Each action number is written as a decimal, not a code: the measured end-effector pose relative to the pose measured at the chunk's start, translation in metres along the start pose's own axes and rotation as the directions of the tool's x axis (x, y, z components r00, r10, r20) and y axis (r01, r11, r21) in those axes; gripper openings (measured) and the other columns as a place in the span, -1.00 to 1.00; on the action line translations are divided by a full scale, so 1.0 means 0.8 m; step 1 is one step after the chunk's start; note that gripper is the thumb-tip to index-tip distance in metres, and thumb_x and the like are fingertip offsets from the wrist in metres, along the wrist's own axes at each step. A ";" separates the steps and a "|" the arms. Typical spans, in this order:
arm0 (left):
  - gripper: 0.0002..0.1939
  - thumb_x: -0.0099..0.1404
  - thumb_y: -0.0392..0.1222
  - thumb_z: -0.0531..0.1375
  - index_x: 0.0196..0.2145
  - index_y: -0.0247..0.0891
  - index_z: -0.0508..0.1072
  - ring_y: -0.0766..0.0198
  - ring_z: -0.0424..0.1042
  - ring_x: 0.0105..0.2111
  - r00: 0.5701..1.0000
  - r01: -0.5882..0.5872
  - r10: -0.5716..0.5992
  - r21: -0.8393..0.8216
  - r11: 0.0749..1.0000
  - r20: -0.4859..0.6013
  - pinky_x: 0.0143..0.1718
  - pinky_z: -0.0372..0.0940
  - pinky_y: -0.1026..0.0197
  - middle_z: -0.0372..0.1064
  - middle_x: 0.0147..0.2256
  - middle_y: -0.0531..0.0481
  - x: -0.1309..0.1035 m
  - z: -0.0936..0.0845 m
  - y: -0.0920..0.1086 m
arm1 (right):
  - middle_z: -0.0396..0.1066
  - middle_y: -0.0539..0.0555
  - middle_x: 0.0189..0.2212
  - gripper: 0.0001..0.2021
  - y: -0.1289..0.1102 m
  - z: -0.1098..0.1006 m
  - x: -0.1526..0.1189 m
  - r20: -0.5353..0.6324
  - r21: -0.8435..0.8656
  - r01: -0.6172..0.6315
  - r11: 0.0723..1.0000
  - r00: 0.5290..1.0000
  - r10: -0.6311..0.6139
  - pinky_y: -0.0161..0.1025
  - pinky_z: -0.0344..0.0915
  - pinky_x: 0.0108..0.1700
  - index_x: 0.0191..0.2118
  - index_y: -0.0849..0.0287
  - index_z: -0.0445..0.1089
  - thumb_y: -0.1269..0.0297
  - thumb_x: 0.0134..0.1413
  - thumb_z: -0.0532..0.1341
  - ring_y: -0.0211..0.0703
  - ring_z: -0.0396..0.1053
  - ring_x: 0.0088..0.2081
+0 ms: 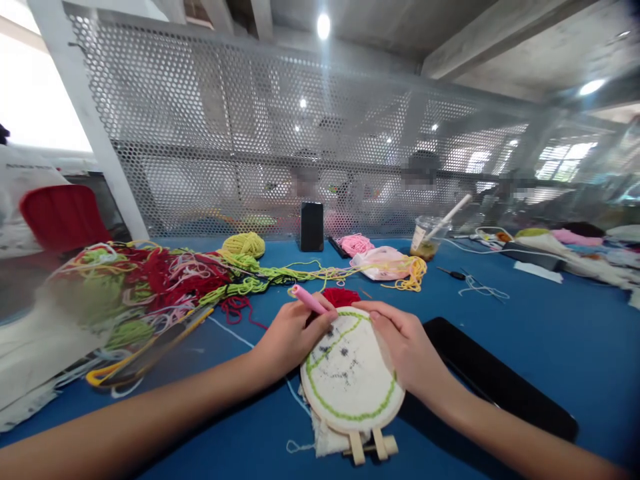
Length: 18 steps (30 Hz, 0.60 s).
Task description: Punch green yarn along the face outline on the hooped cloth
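My left hand (289, 335) is closed around a pink punch needle (309, 299), held slanted at the upper left of an embroidery hoop. The needle's tip is hidden by my fingers. Stretched in the wooden hoop (327, 421) is white cloth (357, 393) with green yarn stitched round its edge and in a slanted line, plus dark marks in the middle. Gripping the hoop's upper right edge is my right hand (407, 343), with its fingers over the far rim. The hoop's screw clamp (370, 448) points toward me. Red yarn (341, 297) lies just beyond the hoop.
Tangled yarn (170, 273) covers the blue table's left side, beside yellow-handled scissors (150, 350). A phone (312, 227) stands against the perforated metal screen (200, 133). Pink yarn (356, 245), a drink cup (425, 239) and a black case (500, 377) sit toward the right.
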<state>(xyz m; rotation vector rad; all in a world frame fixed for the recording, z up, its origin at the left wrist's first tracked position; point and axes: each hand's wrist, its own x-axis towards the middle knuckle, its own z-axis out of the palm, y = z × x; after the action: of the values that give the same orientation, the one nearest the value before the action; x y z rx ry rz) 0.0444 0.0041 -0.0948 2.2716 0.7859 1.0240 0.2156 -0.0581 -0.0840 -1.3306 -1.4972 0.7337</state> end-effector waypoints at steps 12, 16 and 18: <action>-0.78 0.26 -0.17 0.02 -0.44 -0.29 0.38 0.35 0.33 -0.42 0.992 0.045 -0.050 -0.051 0.998 -0.118 -0.42 0.21 0.33 0.36 -0.41 0.02 -0.004 -0.005 0.002 | 0.43 0.07 -0.25 -0.72 0.002 0.002 0.002 0.001 0.019 -0.016 1.000 1.000 0.016 -0.26 0.24 -0.28 -0.18 0.16 0.40 0.27 0.12 -0.01 -0.18 0.35 -0.28; -0.73 0.28 -0.14 -0.05 -0.44 -0.29 0.34 0.40 0.28 -0.56 0.976 0.061 -0.084 -0.115 0.991 -0.202 -0.59 0.16 0.36 0.31 -0.50 0.03 -0.009 -0.007 -0.001 | 0.44 0.09 -0.27 -0.72 0.008 0.000 0.004 -0.016 0.015 -0.064 0.998 0.998 0.065 -0.25 0.24 -0.31 -0.20 0.17 0.41 0.26 0.11 -0.01 -0.16 0.36 -0.29; -0.73 0.29 -0.13 -0.06 -0.42 -0.28 0.34 0.41 0.22 -0.63 0.972 0.070 -0.101 -0.148 0.986 -0.212 -0.64 0.12 0.37 0.25 -0.60 0.08 -0.010 -0.006 -0.003 | 0.44 0.10 -0.26 -0.70 0.012 -0.001 0.005 -0.020 0.007 -0.083 0.997 0.996 0.083 -0.24 0.24 -0.32 -0.18 0.18 0.40 0.25 0.11 -0.01 -0.15 0.36 -0.30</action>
<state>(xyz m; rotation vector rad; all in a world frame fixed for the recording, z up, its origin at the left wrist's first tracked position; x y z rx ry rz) 0.0352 0.0012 -0.0972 2.0121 0.8650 1.2625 0.2199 -0.0524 -0.0913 -1.3988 -1.4293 0.7746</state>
